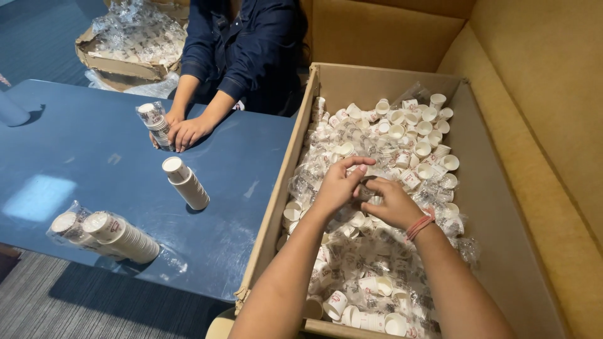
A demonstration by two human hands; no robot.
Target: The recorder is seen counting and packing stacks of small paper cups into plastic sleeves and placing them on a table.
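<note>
co-worker's head (245, 3) cropped — cup prints (336, 301) blurred

Both hands (367, 191) meeting over paper cups (402, 135), cardboard box (490, 207)

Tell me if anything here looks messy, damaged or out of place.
Yes. The small paper cups in the large cardboard box lie jumbled loose among torn clear plastic wrap, not stacked. On the blue table, one unwrapped cup stack lies tipped on its side. The box's near left corner looks crumpled.
</note>
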